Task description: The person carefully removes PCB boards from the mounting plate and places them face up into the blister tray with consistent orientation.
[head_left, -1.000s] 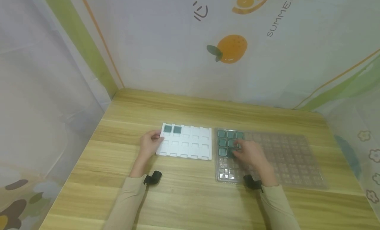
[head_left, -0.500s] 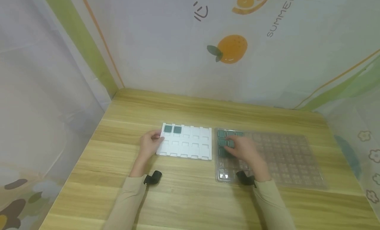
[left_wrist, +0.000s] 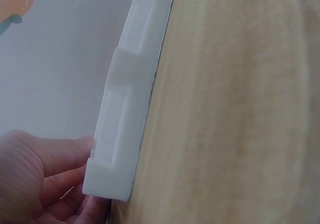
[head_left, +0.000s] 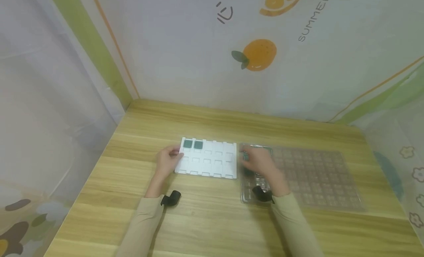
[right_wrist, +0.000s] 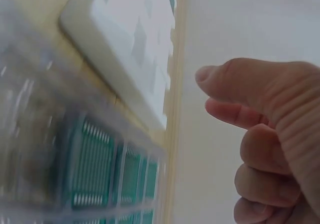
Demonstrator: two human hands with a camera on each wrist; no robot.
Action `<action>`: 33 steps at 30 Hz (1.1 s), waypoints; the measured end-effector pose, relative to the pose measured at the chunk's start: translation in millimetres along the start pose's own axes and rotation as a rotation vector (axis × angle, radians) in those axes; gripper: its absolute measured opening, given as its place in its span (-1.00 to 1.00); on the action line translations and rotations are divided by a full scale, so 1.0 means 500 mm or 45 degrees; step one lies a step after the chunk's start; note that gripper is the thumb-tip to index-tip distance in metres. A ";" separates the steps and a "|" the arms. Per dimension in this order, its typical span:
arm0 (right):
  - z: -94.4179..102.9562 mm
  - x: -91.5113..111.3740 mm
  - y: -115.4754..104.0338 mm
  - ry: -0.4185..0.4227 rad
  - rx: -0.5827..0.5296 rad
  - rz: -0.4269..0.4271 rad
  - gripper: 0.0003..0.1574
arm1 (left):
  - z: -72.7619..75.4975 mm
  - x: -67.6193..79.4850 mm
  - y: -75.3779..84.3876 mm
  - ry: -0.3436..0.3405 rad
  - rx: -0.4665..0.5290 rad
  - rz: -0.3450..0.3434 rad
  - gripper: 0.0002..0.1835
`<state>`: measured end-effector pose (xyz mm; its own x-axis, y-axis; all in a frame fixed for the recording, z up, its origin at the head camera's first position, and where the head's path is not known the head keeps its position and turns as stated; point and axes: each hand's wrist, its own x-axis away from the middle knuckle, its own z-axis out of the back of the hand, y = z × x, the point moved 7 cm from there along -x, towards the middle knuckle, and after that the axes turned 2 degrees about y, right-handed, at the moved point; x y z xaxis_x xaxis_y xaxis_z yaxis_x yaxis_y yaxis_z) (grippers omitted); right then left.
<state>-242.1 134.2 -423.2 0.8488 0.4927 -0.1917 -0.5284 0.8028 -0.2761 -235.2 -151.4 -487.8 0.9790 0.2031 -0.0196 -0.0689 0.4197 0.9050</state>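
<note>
A white slotted tray (head_left: 212,161) lies on the table, with two green square chips (head_left: 193,144) in its far-left pockets. My left hand (head_left: 167,161) grips the tray's left edge, thumb on top; the left wrist view shows the hand (left_wrist: 40,179) at the tray's corner (left_wrist: 110,179). My right hand (head_left: 260,160) hovers over the left end of a clear plastic tray (head_left: 314,179), covering most of its green chips. In the right wrist view, its thumb and index finger (right_wrist: 235,83) are close together, with no chip visible between them. Several green chips (right_wrist: 92,164) sit below it.
The wooden table (head_left: 198,220) carries both trays side by side with a narrow gap. A printed white curtain (head_left: 185,58) stands behind the table's far edge. Most pockets of the clear tray, to the right, hold no chips.
My right hand has moved left across the clear tray, from the second column of chips toward the white tray. My left hand and the white tray have stayed in place.
</note>
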 end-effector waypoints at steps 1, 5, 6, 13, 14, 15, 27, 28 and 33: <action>-0.002 -0.004 -0.004 0.005 -0.014 0.006 -0.66 | 0.000 0.000 0.000 0.000 0.000 0.001 -0.67; -0.014 -0.018 -0.014 -0.029 -0.069 -0.030 -0.64 | 0.000 0.001 0.001 0.001 0.004 0.005 -0.67; -0.016 -0.021 -0.016 -0.039 -0.066 -0.044 -0.63 | 0.000 0.001 0.000 0.001 0.006 0.006 -0.67; -0.026 -0.044 -0.037 -0.096 -0.030 -0.076 -0.62 | 0.000 0.001 -0.001 0.002 0.020 0.016 -0.67; -0.026 -0.046 -0.040 -0.103 -0.032 -0.077 -0.61 | 0.000 0.000 -0.001 0.002 0.020 0.019 -0.67; -0.027 -0.049 -0.043 -0.110 -0.030 -0.077 -0.61 | 0.000 0.000 -0.001 0.002 0.021 0.022 -0.67; -0.045 -0.078 -0.063 -0.130 -0.059 -0.076 -0.61 | 0.000 -0.001 -0.002 0.000 0.009 0.024 -0.67; -0.047 -0.080 -0.065 -0.127 -0.058 -0.072 -0.61 | 0.000 -0.001 -0.002 0.001 0.010 0.024 -0.67; -0.052 -0.091 -0.076 -0.131 -0.093 -0.054 -0.60 | -0.001 -0.002 -0.004 -0.002 0.026 0.033 -0.68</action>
<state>-261.2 72.4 -428.7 0.8657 0.4938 -0.0815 -0.4887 0.7988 -0.3508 -236.1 -151.8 -489.9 0.9773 0.2119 0.0045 -0.0902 0.3964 0.9136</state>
